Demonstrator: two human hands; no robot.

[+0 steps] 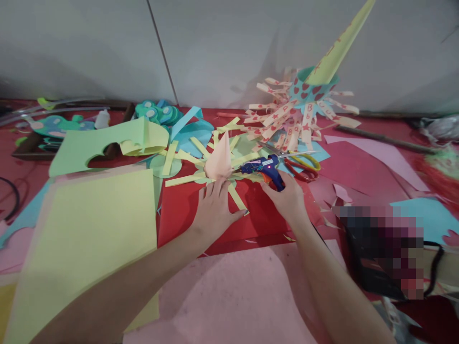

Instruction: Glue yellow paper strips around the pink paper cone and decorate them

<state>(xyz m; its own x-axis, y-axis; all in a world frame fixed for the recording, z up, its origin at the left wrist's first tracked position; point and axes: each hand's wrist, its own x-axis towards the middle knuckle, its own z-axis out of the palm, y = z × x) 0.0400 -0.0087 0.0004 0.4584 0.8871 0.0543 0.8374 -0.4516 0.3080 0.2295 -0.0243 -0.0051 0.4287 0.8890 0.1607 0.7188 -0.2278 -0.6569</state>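
Note:
A blue glue gun (270, 168) is gripped in my right hand (291, 198), its nozzle pointing left at the base of a pale pink paper cone (220, 155). The cone stands upright on green paper with yellow paper strips (184, 180) spread out around it. My left hand (215, 205) lies with fingers stretched out at the cone's front edge, thumb apart to the right over a strip. Beneath this piece is a red sheet (179, 217). Whether the nozzle touches the cone I cannot tell.
Red-and-yellow handled scissors (304, 165) lie right behind the glue gun. At the back stands a fringed paper piece with a tall yellow cone (337, 48). Yellow sheets (96, 229) are stacked left; a white bottle (102, 119) stands back left. A black bag (366, 263) sits right.

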